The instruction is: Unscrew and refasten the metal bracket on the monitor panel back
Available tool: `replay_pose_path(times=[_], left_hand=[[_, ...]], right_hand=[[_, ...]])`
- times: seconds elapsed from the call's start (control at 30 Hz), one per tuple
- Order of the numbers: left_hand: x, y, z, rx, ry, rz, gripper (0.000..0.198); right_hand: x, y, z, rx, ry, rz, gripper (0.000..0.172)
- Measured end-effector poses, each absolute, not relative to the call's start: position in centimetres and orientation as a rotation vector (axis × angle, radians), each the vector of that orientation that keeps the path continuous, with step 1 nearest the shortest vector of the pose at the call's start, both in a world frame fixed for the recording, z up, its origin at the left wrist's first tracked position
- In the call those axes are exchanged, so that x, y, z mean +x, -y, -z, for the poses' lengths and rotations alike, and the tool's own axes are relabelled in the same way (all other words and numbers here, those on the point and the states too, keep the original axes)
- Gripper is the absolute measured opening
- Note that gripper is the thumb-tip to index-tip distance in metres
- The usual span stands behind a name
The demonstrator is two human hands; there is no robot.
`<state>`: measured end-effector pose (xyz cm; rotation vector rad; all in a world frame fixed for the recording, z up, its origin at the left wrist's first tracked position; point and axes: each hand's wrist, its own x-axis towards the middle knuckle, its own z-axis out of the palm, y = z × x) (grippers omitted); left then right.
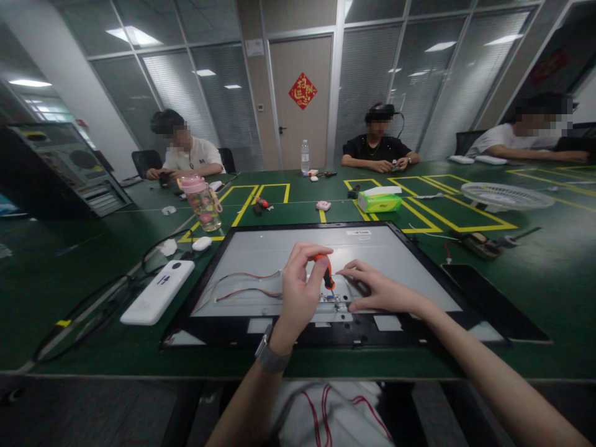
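The left hand [300,288] has its grip pinching an orange-handled screwdriver [327,270], held upright with the tip down on the lower middle of a screen panel [261,254]. The panel lies flat on the green counter [549,273]. The right hand [377,290] rests on the panel just beside the tip, its grip loose and holding nothing. A white power bank [158,292] lies left of the panel.
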<state>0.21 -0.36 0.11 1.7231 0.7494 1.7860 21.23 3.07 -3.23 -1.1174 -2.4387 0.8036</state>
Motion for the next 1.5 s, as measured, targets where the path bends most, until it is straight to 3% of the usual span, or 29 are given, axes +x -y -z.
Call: replay_pose_path(times=[0.2,0.4,0.6,0.8,1.0,1.2,1.37,1.5], left_hand=[[0.39,0.67,-0.11,1.639,-0.621,-1.599,0.028],[0.34,0.44,0.09,1.730,-0.779,-1.742,0.014],[0.23,0.86,0.11,1.737,-0.720,-1.656,0.034],[0.30,0.60,0.32,1.753,-0.804,-1.796,0.015],[0.24,0.93,0.32,1.810,-0.768,-1.727,0.036],[0.44,1.11,0.36,1.925,-0.967,-1.918,0.016],[0.34,1.08,0.59,1.744,-0.849,-1.793,0.034],[0.42,0.90,0.60,1.668,-0.828,-1.783,0.028]], right_hand=[[21.20,-2.99,3.02,-1.094,2.435,-0.805,0.071],[21.19,-2.95,3.05,-1.128,2.438,-0.801,0.071],[21.08,-2.77,2.79,-1.134,2.433,-0.813,0.071],[21.30,-3.06,3.27,-1.116,2.433,-0.801,0.071],[21.36,-3.05,3.29,-1.118,2.437,-0.810,0.071],[21.30,-3.05,3.25,-1.100,2.440,-0.791,0.070],[21.23,-2.99,3.14,-1.121,2.439,-0.795,0.071],[21.20,-2.95,3.06,-1.122,2.443,-0.796,0.070]])
